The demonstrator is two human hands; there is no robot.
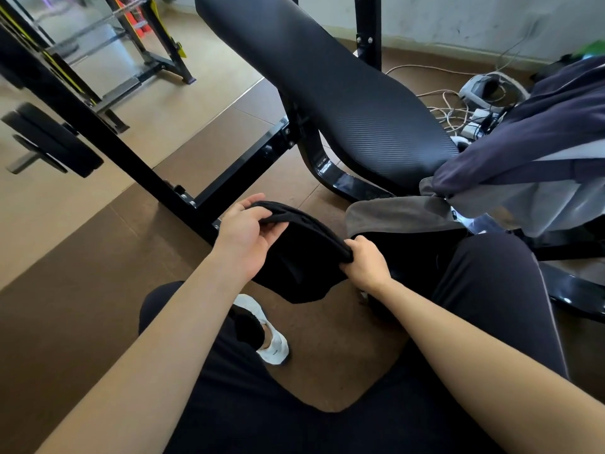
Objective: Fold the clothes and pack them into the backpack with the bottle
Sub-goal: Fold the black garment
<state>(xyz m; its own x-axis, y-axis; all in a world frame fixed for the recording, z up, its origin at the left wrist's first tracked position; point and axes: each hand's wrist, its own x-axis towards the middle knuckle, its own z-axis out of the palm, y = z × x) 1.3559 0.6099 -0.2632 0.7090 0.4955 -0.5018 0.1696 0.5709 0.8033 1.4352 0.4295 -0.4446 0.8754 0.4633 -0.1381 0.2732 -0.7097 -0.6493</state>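
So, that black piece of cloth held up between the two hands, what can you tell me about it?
The black piece of cloth looks like soft, matte fabric, bunched and creased. Its thick top edge runs as a band from the left hand, which grips the higher end, down to the right hand, which pinches the lower end. The rest hangs slack below to a rounded bottom edge above the brown floor. Only the hands touch it. What kind of garment it is cannot be told.

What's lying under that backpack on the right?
A grey cloth sticks out from under the backpack. The bag covers the rest of it, so anything else beneath cannot be seen.
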